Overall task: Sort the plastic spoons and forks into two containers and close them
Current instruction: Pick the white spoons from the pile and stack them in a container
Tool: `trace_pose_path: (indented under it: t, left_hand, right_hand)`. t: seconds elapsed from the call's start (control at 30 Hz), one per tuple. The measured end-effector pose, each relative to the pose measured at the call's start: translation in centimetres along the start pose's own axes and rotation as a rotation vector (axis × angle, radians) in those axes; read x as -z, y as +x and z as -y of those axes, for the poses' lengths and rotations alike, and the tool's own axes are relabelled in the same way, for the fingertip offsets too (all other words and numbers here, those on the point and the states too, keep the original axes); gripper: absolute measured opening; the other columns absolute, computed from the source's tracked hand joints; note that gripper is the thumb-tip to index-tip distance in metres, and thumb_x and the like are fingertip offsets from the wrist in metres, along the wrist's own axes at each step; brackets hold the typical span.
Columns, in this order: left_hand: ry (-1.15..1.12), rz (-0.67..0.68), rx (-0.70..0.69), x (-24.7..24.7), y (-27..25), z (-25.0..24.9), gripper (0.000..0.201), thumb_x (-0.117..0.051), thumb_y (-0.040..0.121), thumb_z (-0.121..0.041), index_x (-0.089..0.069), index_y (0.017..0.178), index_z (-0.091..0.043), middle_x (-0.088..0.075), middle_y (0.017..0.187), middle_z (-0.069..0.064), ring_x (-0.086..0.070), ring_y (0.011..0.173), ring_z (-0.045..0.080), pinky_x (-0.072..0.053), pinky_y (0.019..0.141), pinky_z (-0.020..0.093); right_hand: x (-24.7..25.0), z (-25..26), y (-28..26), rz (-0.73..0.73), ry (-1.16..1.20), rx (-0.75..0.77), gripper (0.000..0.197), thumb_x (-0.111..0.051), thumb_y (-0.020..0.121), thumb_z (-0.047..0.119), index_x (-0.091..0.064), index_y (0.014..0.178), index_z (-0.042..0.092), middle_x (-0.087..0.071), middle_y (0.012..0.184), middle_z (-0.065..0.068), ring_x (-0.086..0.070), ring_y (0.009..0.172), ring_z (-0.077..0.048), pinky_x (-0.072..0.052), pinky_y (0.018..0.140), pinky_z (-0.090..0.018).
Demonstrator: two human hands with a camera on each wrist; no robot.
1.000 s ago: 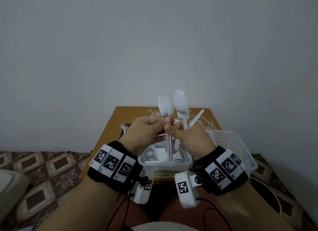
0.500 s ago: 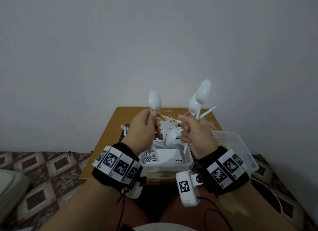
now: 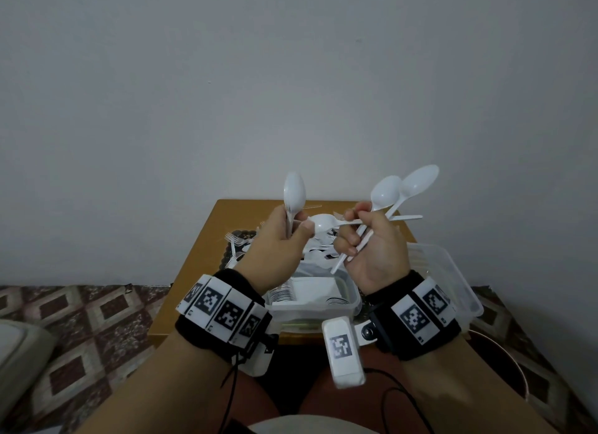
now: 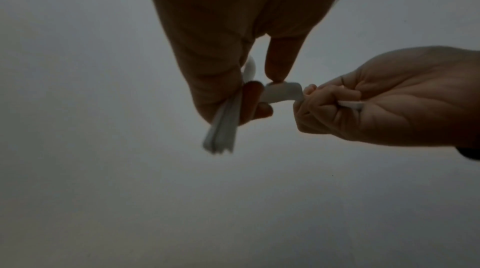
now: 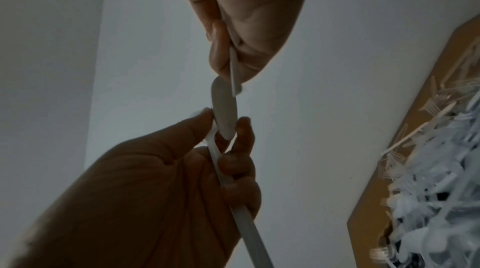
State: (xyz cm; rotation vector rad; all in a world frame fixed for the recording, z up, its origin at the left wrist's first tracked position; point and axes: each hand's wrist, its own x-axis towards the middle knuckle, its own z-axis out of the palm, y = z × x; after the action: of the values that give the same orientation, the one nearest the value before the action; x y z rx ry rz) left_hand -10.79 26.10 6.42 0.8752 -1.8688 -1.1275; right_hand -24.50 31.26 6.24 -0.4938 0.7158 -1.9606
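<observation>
We pinched upright spoons [image 3: 294, 194] in our left hand [image 3: 278, 246]; our right hand [image 3: 372, 249] gripped several more (above the open container [image 3: 351, 299]). A loosened handle could drop one.

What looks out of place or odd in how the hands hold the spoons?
One spoon lies sideways between the hands, bowl toward the left hand, while the other spoons point up. The right hand pinches its handle. Behind, unsorted cutlery is heaped on the table.
</observation>
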Motion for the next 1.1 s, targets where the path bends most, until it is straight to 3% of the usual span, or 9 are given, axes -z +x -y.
trace_pose_path:
  t: [0.13, 0.27, 0.4, 0.53, 0.63, 0.8, 0.93, 1.0, 1.1]
  left_hand:
    - [-0.141, -0.124, 0.031, 0.4, 0.2, -0.2, 0.010, -0.046, 0.101, -0.020, -0.055, 0.100, -0.016, -0.048, 0.080, 0.000, -0.042, 0.070, 0.013, -0.040, 0.067, 0.030]
    - [-0.025, -0.267, -0.005, 1.4, 0.4, -0.2, 0.015, -0.040, 0.103, -0.021, -0.053, 0.109, -0.017, -0.052, 0.081, -0.010, -0.049, 0.059, -0.009, -0.039, 0.053, 0.006]
    - [0.054, -0.263, -0.026, 1.7, 0.4, 0.0, 0.014, -0.040, 0.103, -0.019, -0.053, 0.106, -0.013, -0.054, 0.083, -0.008, -0.047, 0.063, -0.003, -0.038, 0.053, 0.002]
    - [0.027, -0.239, -0.037, 1.4, 0.2, -0.2, 0.013, -0.042, 0.102, -0.020, -0.053, 0.100, -0.013, -0.048, 0.073, -0.005, -0.042, 0.051, -0.003, -0.037, 0.048, 0.009]
    - [-0.070, -0.196, 0.017, 1.3, 0.3, -0.4, 0.017, -0.041, 0.103, -0.022, -0.054, 0.106, -0.011, -0.049, 0.077, 0.001, -0.042, 0.059, 0.007, -0.036, 0.054, 0.022]
    - [-0.219, -0.213, 0.057, 1.2, -0.1, -1.0, 0.034, -0.029, 0.105, -0.036, -0.058, 0.109, -0.019, -0.056, 0.090, -0.001, -0.046, 0.073, 0.010, -0.037, 0.070, 0.029]
    - [-0.185, -0.257, 0.018, 1.1, 0.1, -0.9, 0.029, -0.030, 0.105, -0.025, -0.059, 0.102, -0.022, -0.056, 0.095, -0.010, -0.046, 0.073, 0.008, -0.042, 0.075, 0.029]
    - [-0.143, -0.263, 0.011, 1.0, 0.3, -0.6, 0.027, -0.033, 0.105, -0.021, -0.059, 0.100, -0.023, -0.056, 0.092, -0.013, -0.048, 0.072, 0.006, -0.043, 0.075, 0.027]
    - [-0.126, -0.241, 0.028, 0.7, 0.5, 0.0, 0.026, -0.038, 0.104, -0.017, -0.064, 0.106, -0.021, -0.056, 0.083, -0.009, -0.051, 0.075, 0.008, -0.049, 0.070, 0.023]
  right_hand:
    - [1.0, -0.6, 0.7, -0.172, -0.221, -0.048, 0.010, -0.054, 0.098, 0.019, -0.052, 0.090, 0.013, -0.042, 0.068, 0.001, -0.027, 0.039, -0.006, -0.023, 0.032, -0.018]
    - [2.5, -0.5, 1.1, -0.334, -0.606, 0.083, 0.029, -0.066, 0.090, 0.034, -0.049, 0.109, 0.021, -0.053, 0.086, -0.004, -0.045, 0.059, -0.013, -0.042, 0.050, -0.025]
    - [2.5, -0.3, 0.6, -0.081, -1.083, 0.281, 0.025, -0.071, 0.086, 0.032, -0.064, 0.109, 0.029, -0.056, 0.087, 0.002, -0.056, 0.075, -0.011, -0.050, 0.063, -0.019]
    - [2.3, -0.9, 0.6, 0.110, -1.381, 0.337, 0.021, -0.072, 0.085, 0.033, -0.072, 0.105, 0.027, -0.058, 0.108, -0.003, -0.057, 0.107, -0.019, -0.049, 0.092, -0.038]
    - [2.6, -1.3, 0.5, 0.145, -1.488, 0.484, 0.018, -0.068, 0.088, 0.035, -0.072, 0.102, 0.024, -0.055, 0.098, 0.000, -0.054, 0.094, -0.014, -0.044, 0.079, -0.028]
    - [3.3, -1.1, 0.9, 0.164, -1.513, 0.593, 0.026, -0.063, 0.092, 0.034, -0.070, 0.091, 0.008, -0.064, 0.085, -0.006, -0.058, 0.081, -0.023, -0.049, 0.073, -0.042]
    - [3.1, -1.3, 0.6, 0.027, -1.304, 0.484, 0.017, -0.065, 0.091, 0.031, -0.070, 0.094, 0.015, -0.067, 0.090, -0.003, -0.063, 0.088, -0.020, -0.053, 0.081, -0.045]
    - [2.7, -1.5, 0.3, -0.018, -1.194, 0.446, 0.011, -0.068, 0.089, 0.029, -0.069, 0.090, 0.018, -0.069, 0.090, 0.001, -0.064, 0.088, -0.016, -0.054, 0.082, -0.040]
    - [1.6, -2.0, -0.3, -0.004, -1.025, 0.410, 0.008, -0.075, 0.084, 0.025, -0.067, 0.084, 0.027, -0.070, 0.084, 0.009, -0.066, 0.078, -0.001, -0.054, 0.071, -0.019]
